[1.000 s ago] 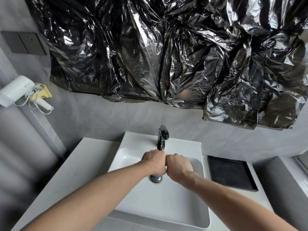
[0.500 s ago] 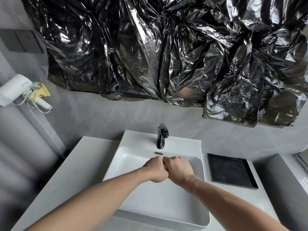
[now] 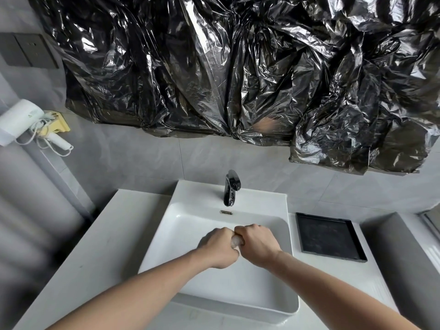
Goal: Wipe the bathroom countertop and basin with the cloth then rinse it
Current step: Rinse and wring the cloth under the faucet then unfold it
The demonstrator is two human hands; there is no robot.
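At far left a white hair dryer (image 3: pixel 20 120) hangs on the grey wall with its cord looped beneath, and a dark switch plate (image 3: pixel 26 51) sits above it. The white tabletop (image 3: pixel 90 234) runs along the left of the basin (image 3: pixel 195 196), which stands raised on it. Crumpled black plastic (image 3: pixel 238 67) covers the wall above. A black tap (image 3: pixel 230 191) stands at the back rim of the basin, with a small overflow slot just below it on the inner wall. Over the bowl, the left hand (image 3: pixel 220 246) and right hand (image 3: pixel 258 244) meet knuckle to knuckle, fists touching. Both are curled tight around the cloth (image 3: pixel 236 241), of which only a small pale wad shows between them; each grip is closed on it. The cloth is held above the middle of the basin, well in front of the tap. No water stream can be made out. To the right of the basin a black tray (image 3: pixel 329 236) lies flat on the tabletop
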